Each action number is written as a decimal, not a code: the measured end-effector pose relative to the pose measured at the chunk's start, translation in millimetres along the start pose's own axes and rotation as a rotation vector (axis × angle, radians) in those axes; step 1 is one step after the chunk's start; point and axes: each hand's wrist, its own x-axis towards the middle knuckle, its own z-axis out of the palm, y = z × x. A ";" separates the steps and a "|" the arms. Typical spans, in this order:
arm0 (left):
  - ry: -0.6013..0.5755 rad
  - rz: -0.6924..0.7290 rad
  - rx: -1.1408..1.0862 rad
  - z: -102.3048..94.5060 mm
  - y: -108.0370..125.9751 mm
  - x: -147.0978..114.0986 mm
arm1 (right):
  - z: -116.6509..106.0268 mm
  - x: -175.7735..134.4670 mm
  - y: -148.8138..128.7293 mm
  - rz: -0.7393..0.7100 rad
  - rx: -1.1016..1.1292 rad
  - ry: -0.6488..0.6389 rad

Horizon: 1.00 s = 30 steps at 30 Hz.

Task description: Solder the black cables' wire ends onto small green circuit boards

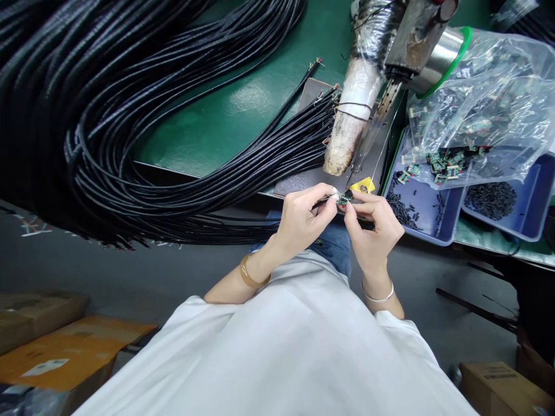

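Observation:
My left hand (309,216) pinches the end of a black cable at the bench's front edge. Thumb and forefinger of my right hand (373,226) close on a small green circuit board (342,200), which meets the cable end between my fingertips. Just beyond my fingers, a soldering iron (387,104) points down from its mount beside a white, wrapped tube (349,124) with a scorched tip. A yellow label (363,185) lies under the iron. To the left, a thick bundle of black cables (243,167) has its stripped ends by the tube.
At the right, a blue tray (448,216) and a second blue tray (531,228) hold small black pieces. Over them lies a clear plastic bag (494,86) of circuit boards. A solder reel (446,60) stands behind the iron. Cardboard boxes (65,358) sit on the floor.

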 end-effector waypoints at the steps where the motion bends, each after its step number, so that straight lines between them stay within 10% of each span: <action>1: -0.001 -0.007 -0.002 1.3 0.6 0.8 | 0.0 1.2 0.3 -0.002 -0.009 0.002; 30: -0.047 -0.045 -0.042 -1.6 8.6 10.1 | -11.7 8.5 -8.7 -0.041 -0.041 -0.010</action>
